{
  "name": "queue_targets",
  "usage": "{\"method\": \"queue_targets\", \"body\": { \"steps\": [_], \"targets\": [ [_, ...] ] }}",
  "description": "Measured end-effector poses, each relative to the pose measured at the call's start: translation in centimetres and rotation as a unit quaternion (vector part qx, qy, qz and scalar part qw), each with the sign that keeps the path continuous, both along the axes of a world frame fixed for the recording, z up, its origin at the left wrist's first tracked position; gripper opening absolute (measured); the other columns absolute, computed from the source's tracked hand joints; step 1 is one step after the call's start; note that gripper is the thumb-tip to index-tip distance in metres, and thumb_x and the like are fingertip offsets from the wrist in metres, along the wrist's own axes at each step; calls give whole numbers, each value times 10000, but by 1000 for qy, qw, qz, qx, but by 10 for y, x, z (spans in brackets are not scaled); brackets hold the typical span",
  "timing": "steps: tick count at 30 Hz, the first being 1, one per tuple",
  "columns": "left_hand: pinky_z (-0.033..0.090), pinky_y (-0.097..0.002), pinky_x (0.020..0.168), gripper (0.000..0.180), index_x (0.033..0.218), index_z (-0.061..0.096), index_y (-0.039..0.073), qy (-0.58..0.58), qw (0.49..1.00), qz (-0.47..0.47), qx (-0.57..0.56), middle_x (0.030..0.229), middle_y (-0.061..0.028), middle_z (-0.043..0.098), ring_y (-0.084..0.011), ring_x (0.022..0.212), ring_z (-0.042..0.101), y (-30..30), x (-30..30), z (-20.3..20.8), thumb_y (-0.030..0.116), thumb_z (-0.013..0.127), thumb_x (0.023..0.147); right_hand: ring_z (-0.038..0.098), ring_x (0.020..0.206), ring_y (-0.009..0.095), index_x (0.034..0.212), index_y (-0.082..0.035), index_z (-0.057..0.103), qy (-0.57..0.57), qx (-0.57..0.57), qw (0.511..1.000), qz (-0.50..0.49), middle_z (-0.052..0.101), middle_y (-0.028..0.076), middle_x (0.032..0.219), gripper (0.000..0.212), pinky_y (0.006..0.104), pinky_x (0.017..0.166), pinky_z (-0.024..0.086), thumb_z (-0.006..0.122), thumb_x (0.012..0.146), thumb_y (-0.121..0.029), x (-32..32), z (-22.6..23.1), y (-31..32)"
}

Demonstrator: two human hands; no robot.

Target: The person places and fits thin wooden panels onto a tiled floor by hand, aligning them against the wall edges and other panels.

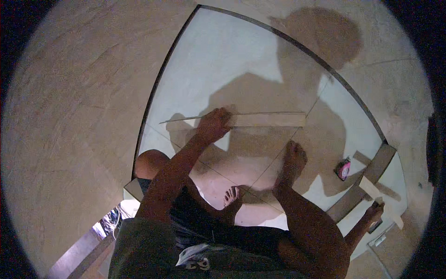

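My left hand (pixel 216 123) is closed on a long, thin, pale strip (pixel 269 119), which looks like wood. It lies crosswise over the tiled floor, tapering to a narrow tip left of the hand and ending wider at the right. Far to the right, my right hand (pixel 373 213) reaches down beside a dark, flat object (pixel 375 227). Its fingers look closed on something small that I cannot make out. Nearest to it are a pale flat piece (pixel 370 188) and a brown board (pixel 343 204).
A pink and black round-faced item (pixel 344 169), perhaps a tape measure, lies by the brown board. My bare right foot (pixel 295 156) rests below the strip, my left foot (pixel 232 196) nearer me. A dark band (pixel 160 76) borders the pale tiles. My shadow covers much of the floor.
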State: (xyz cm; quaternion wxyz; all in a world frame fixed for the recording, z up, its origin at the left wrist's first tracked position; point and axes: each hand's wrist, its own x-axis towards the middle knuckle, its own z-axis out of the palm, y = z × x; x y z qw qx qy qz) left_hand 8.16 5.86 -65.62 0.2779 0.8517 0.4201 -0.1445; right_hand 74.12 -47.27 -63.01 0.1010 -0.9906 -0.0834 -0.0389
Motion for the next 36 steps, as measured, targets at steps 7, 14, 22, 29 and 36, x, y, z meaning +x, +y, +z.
{"method": "queue_targets", "body": {
  "steps": [7,14,22,29,36],
  "targets": [
    [489,-446,971,445,1172,617,33,-76,988,-91,98,1236,-164,591,-349,1153,567,0,58,-15,292,685,816,577,722,279,972,-44,610,-3,-49,998,30,626,120,882,350,418,644,493,723,815,-336,23,-18,-15],
    [507,-465,916,422,1138,629,37,-65,991,-98,66,1172,-172,592,-350,1105,575,7,117,-36,303,691,817,527,612,244,824,-63,621,-23,-123,990,71,604,86,744,370,413,575,466,746,777,-408,33,-46,-56],
    [515,-472,919,433,1200,620,60,-51,993,-95,55,1213,-145,581,-344,1145,558,1,138,-32,257,699,823,553,500,272,772,-61,665,1,-207,973,100,644,167,702,556,457,475,485,786,680,-596,46,-90,-53],
    [533,-447,893,430,1207,625,90,-40,992,-74,92,1231,-88,576,-320,1127,567,-6,143,-16,248,711,816,691,740,317,1194,-61,519,36,-159,971,176,705,173,836,602,470,630,545,669,823,-512,33,-19,-13],
    [552,-435,831,445,1177,642,93,-53,987,-59,138,1157,-71,580,-305,1076,579,-8,140,-23,290,739,790,681,729,407,1055,-70,682,16,-224,967,-119,710,194,840,592,502,628,524,609,844,-619,5,40,67]
  ]
}}
